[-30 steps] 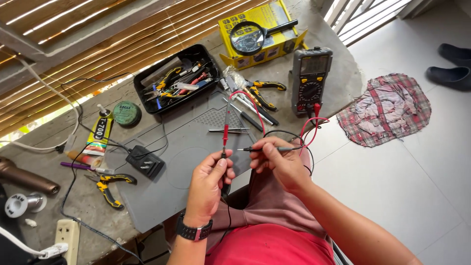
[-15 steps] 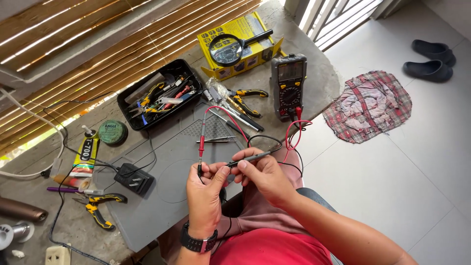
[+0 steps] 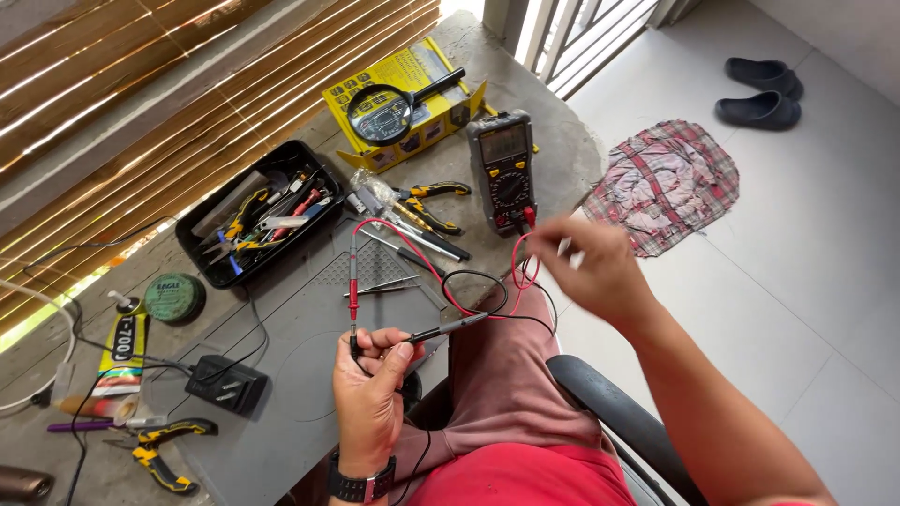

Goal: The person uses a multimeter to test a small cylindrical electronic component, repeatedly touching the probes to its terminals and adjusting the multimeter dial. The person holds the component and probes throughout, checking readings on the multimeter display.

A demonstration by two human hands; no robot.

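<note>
- The left hand is nearest, low in the middle, with a black watch on its wrist.
- Its fingers are closed tight around two test sticks at once: the red probe, which points up and away, and the black probe, which points off to the right.
- Both probes sit just above the grey mat on the counter.
- A red wire and a black wire loop from the probes across the mat.
- The right hand is up in the air, to the right of the wires, close to the bottom of the meter. It is blurry. Something small and pale shows at its fingertips, but I cannot tell if the fingers are pinched or loose.
- On the left of the mat lies a black plug block, with yellow pliers near the bottom edge and a tube of glue beside them.
- A round green tin sits a bit further back.
- The grey meter lies past the wires, and the red wire plugs into its lower end.
- More yellow-handled pliers lie left of the meter.
- A black tray full of small tools sits further left.
- At the back is a yellow box with a magnifying glass on top.
- Far off on the floor lie a checked cloth and two dark shoes.
</note>
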